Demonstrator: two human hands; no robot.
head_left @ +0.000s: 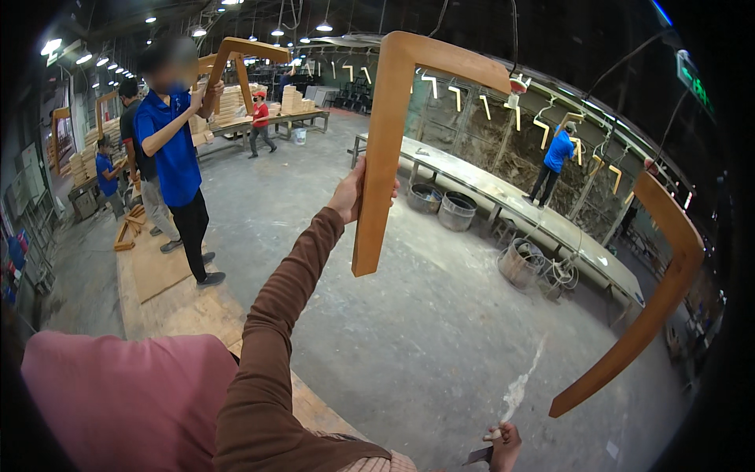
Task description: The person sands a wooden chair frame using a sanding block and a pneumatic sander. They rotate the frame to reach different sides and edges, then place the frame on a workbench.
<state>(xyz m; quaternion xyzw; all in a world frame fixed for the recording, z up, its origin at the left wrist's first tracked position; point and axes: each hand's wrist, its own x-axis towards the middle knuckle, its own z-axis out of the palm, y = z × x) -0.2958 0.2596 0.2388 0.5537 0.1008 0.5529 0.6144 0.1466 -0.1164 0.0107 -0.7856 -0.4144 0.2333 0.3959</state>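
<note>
A: Where is our wooden frame, and what worries us?

B: We have it up at 12 o'clock, long leg down, its short arm reaching toward 1 o'clock. The arm's end meets or overlaps a red-and-white hook, and we can't tell whether the two are joined. If they aren't, the heavy bend could tip in our fingers, and a slip could drop the frame onto the hard floor.

A: Any knocks to fear?

B: Perhaps. A second bent piece hangs at 3 o'clock, well apart from ours. If either swings, they might bump and mark the wood.

A: And our grip?

B: Our left hand, at 11 o'clock just off centre, is closed around the long leg below the bend, fingertips showing past its far edge.

A: The other?

B: Our right hand, low at 5 o'clock, is curled by a dark flat thing. We can't tell how firmly it holds that; it's clear of the frame.
</note>
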